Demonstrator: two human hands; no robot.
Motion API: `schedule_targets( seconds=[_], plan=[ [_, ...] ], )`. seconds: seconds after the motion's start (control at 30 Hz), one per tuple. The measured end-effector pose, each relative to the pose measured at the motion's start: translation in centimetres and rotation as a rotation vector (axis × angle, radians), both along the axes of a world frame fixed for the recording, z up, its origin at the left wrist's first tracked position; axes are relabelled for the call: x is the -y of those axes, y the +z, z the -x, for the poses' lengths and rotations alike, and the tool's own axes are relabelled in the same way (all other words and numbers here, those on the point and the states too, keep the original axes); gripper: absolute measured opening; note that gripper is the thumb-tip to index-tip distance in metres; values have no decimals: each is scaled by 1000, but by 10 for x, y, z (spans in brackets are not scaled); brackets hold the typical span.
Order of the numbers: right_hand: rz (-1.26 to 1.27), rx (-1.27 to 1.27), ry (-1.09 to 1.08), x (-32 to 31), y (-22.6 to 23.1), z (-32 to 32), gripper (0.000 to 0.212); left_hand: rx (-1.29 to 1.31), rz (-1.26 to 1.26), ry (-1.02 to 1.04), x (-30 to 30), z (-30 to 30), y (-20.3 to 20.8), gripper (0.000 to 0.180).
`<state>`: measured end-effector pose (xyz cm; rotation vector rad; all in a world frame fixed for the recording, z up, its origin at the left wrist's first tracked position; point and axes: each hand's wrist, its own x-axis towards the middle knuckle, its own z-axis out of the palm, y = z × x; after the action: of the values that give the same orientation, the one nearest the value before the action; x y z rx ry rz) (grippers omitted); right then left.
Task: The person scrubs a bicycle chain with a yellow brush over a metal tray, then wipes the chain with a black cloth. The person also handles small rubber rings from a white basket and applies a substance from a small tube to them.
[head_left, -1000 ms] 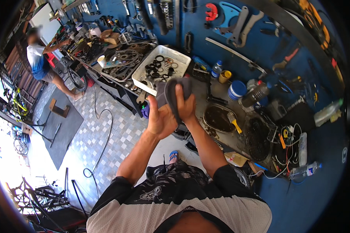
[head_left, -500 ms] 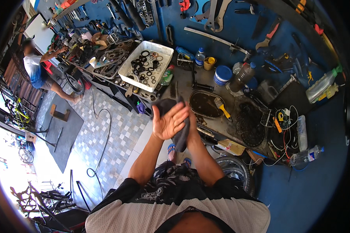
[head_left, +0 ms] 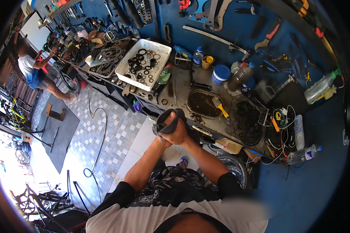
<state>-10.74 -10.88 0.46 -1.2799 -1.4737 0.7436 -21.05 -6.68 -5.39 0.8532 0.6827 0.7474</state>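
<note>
A dark grey cloth (head_left: 159,127) is bunched around my two hands, which are pressed together in front of the bench edge. My right hand (head_left: 179,134) closes around the cloth and the hand inside it. Of my left hand (head_left: 166,143), only the part near the wrist shows below; its fingers are hidden by the cloth and my right hand. Beyond them on the bench, an oval metal tray (head_left: 188,105) holds dark liquid, and a yellow-handled brush (head_left: 220,107) rests over its right rim.
A white basket (head_left: 122,75) of rings and small parts stands on the workbench (head_left: 175,101). Beside it are bottles, a blue-and-white tub (head_left: 221,74) and a dark cassette (head_left: 248,124). Tools hang on the blue wall. A person (head_left: 29,68) stands far left; a hose (head_left: 105,128) crosses the floor.
My left hand was open with its palm showing beside the hanging cloth; now the cloth wraps it and my right hand grips around it. Both hands are slightly lower.
</note>
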Motion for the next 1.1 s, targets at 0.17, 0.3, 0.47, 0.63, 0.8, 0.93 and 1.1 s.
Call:
schedule_targets(
  seconds=[0.17,0.3,0.47,0.63,0.8,0.93,1.1],
  plan=[
    [48,-444,-32,-32,-12,47,28,27,270,201,-26,24,-3,44],
    [84,-838,-30,-83,-22,94,30,-92,-255,256,-77,62,-47,51],
    [123,-507,553,-146,8,120,60,-461,-1033,394,-131,142,-41,61],
    [-340,316,67,-203,57,124,60,868,19,-26,-162,183,39,73],
    [-225,795,-280,-237,29,170,31,165,129,497,-189,166,64,59],
    [-359,791,-195,-232,10,180,24,164,261,509,-205,174,49,60],
    [-44,211,297,-228,34,121,48,106,144,315,-231,179,38,77]
  ],
)
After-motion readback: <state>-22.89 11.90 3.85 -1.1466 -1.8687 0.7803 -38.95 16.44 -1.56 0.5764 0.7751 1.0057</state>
